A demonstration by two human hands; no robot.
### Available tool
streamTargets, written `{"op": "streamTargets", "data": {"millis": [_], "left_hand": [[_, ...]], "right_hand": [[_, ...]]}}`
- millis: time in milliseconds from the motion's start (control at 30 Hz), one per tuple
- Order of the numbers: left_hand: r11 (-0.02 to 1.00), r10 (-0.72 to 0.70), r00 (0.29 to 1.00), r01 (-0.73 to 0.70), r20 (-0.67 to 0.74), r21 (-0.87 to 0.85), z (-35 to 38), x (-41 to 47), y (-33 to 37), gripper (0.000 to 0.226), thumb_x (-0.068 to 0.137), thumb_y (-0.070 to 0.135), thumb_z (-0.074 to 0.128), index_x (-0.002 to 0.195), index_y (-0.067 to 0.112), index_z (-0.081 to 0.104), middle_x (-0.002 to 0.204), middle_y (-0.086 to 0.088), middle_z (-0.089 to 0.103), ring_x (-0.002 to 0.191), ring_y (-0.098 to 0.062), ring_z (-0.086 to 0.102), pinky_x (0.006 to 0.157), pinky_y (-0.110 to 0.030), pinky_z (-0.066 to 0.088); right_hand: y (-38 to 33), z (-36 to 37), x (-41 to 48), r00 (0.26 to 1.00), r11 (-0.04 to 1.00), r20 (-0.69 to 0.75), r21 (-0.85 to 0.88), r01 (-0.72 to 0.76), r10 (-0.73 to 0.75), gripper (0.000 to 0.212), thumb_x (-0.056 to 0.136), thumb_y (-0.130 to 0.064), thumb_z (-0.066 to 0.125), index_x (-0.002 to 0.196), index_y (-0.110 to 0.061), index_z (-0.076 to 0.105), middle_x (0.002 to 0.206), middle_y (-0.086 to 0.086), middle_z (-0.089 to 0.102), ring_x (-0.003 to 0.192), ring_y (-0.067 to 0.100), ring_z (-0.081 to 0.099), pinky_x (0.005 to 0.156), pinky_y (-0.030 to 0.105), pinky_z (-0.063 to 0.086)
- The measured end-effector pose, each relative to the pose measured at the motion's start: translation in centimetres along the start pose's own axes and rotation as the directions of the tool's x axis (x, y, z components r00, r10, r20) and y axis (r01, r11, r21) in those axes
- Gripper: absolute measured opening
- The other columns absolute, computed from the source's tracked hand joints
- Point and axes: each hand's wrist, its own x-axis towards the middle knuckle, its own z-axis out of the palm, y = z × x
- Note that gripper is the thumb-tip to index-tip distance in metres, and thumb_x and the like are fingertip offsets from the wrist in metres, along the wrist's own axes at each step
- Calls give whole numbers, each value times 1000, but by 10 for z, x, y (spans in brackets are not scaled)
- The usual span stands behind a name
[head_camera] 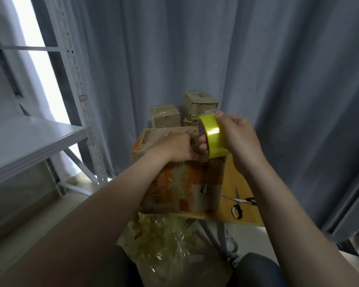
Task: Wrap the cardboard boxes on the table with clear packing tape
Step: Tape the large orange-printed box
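A large cardboard box (pixel 184 183) with orange print and shiny tape on its near face stands on the small wooden table (pixel 236 183). My left hand (pixel 174 146) lies flat on the box's top, fingers stretched toward the roll. My right hand (pixel 232 137) grips a yellowish roll of packing tape (pixel 212 133) just above the box's top right edge, thumb on the roll's top and fingers through its core. Three smaller taped boxes (pixel 199 104) are stacked at the table's far end.
Scissors (pixel 239 200) lie open on the table right of the box. A heap of crumpled clear tape (pixel 160 239) sits on the floor below the table. A grey metal shelf (pixel 29 139) stands at left; grey curtains hang behind.
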Motion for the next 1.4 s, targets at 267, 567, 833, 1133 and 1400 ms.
{"op": "streamTargets", "data": {"millis": [267, 567, 833, 1133, 1400], "left_hand": [[994, -6, 1000, 6, 0, 113, -1, -1, 6, 96, 91, 62, 56, 165, 17, 14, 172, -4, 17, 155, -27, 23, 127, -46, 15], [989, 5, 1000, -8, 19, 149, 4, 4, 1, 126, 74, 89, 57, 165, 16, 10, 173, -1, 11, 157, -26, 18, 127, -51, 13], [985, 12, 998, -23, 64, 173, 6, 8, 0, 128, 76, 91, 51, 165, 14, 0, 174, -3, 1, 159, -24, 8, 128, -53, 7], [979, 62, 989, -86, 135, 183, 2, -1, 3, 93, 102, 58, 44, 164, 14, -9, 173, -5, -10, 160, -26, 4, 129, -51, 5], [980, 85, 989, -105, 119, 172, 9, 18, -2, 95, 87, 79, 50, 164, 35, 16, 174, -1, 6, 159, -25, 9, 126, -57, 14]], "right_hand": [[23, -1, -48, 991, 988, 12, 80, -132, 131, 26, 108, -24, 53, 105, 2, 56, 75, 25, 75, 63, 37, 74, 55, 37, 60], [64, -1, -76, 967, 967, -42, 43, -249, 251, 19, 109, -29, 50, 110, -11, 55, 81, 16, 78, 77, 33, 77, 75, 44, 64], [60, -22, -59, 956, 865, -182, -487, 117, -232, 28, 99, -35, 67, 120, -26, 52, 115, -7, 57, 111, 13, 51, 88, 30, 46], [29, 12, 11, 863, 254, 414, -903, 348, 290, 82, 101, -69, 2, 166, -19, 2, 173, 1, 3, 160, 17, -2, 127, 38, -6], [48, 21, 94, 875, 253, 368, -921, 297, 314, 77, 103, -66, 0, 166, -22, 3, 174, 2, -2, 160, 17, -6, 127, 45, -5]]}}
